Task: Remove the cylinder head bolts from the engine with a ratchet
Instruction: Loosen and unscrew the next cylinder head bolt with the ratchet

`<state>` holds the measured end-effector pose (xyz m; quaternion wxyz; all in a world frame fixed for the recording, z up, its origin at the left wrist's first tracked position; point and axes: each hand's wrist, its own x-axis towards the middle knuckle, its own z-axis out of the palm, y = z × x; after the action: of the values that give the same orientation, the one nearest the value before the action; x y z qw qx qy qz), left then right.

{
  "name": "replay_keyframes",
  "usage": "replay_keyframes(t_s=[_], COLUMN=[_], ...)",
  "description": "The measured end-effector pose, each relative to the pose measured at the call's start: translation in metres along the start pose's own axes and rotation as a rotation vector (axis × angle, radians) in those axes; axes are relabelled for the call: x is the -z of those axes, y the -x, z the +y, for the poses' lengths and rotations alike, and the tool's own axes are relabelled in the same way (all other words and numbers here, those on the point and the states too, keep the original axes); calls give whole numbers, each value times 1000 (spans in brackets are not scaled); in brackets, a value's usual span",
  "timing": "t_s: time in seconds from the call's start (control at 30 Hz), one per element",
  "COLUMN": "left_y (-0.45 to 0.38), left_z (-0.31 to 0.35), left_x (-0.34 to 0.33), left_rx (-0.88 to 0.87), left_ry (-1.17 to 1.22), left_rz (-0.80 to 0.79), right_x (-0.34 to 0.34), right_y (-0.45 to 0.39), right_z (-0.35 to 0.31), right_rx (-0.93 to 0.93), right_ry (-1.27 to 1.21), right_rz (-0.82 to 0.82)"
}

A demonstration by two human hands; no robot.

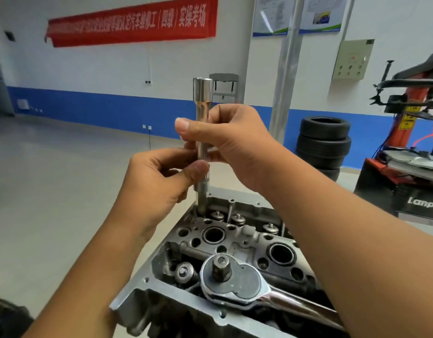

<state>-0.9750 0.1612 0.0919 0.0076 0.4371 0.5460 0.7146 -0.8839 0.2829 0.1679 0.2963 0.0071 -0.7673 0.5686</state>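
Both thumbs and fingertips pinch an upright extension bar with a socket [202,132]: the right hand [231,145] higher on the shaft, the left hand [157,184] below, forearms converging from the bottom edge. The bar's lower end sits in a far-corner hole of the cylinder head [235,242]; no bolt is visible there. The ratchet [237,281] lies loose on the head, drive square up, handle partly behind the right forearm. Stacked tyres [324,142] and a red banner [132,20], its text blurred, stand beyond the grey floor.
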Motion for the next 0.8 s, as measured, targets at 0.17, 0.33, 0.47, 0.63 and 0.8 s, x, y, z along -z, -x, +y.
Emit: replay_keyframes(t_s=[0.17,0.33,0.47,0.63,0.8], left_y=[-5,-8,-7,-6,1], left_z=[0,-2,-1,2,2], left_x=[-1,4,-3,1,-5], left_rx=[86,39,23,117,178], left_ry=[61,110,112,86,212], left_rz=[-196,-81,57,-23,-81], right_x=[-5,-2,2,0,2], right_y=[-2,-1,-1,-1,-1], right_z=[0,-1,0,1,1], right_rx=[-14,-37,-35,-9,-28], right_ry=[-18,0,52,133,133], right_rz=[-43,-78,-33,-11,-86])
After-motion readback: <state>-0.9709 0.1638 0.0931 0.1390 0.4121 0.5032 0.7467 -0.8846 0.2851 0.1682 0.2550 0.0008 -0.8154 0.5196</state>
